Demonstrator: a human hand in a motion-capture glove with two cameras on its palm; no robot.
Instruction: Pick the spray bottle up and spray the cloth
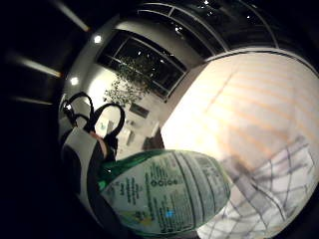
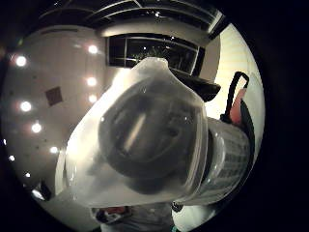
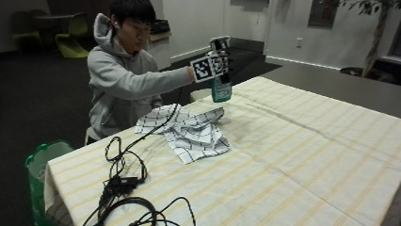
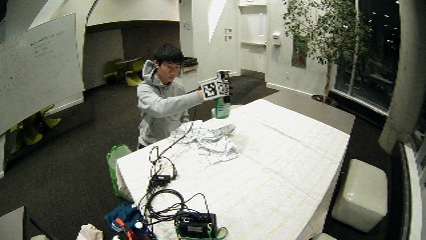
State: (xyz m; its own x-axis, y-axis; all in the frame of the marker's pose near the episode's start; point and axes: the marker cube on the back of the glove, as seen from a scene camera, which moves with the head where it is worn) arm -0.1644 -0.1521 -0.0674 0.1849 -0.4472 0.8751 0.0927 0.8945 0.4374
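So the right hand (image 3: 216, 59) had its grip wrapped around the one spray bottle (image 3: 221, 89), held up in the air over the desk (image 3: 300, 141), green body hanging below the fingers. One checked cloth (image 3: 188, 129) lay crumpled on the desk, near and lower down.

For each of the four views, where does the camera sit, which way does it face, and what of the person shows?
Little finger side palm view: on the palm, facing the green plastic spray bottle's label and the black-checked white cloth; a fingertip shows.
Thumb side palm view: faces the bottle's clear cap.
Outside view: across the striped table, facing the person; gloved right hand grips the lifted bottle.
Wide outside view: farther back, whole person.
Both outside views share bottle, cloth and table.
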